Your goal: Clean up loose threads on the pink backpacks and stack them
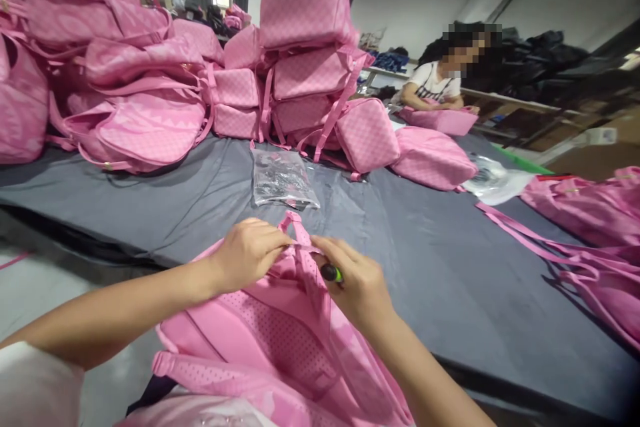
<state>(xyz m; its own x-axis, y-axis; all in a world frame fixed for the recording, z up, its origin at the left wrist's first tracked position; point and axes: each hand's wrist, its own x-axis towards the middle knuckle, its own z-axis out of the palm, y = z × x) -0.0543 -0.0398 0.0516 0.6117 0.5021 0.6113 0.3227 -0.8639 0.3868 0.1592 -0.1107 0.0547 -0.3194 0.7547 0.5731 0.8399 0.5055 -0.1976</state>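
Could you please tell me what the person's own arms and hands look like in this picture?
The left hand and right hand are ungloved, with no rings or watch visible. Both forearms are bare. A plain white sleeve ends near the left elbow; the right sleeve is out of view.

Held pink backpack (273,327): lower part cut off by bottom edge. Right hand (361,280) hides most of black-and-green tool (331,273) (kind unclear). Contents of clear plastic bag (281,177) too blurred to tell. Co-worker (436,83): lower body hidden behind pink bags (433,159). Left bag pile (125,33) cut by edge.
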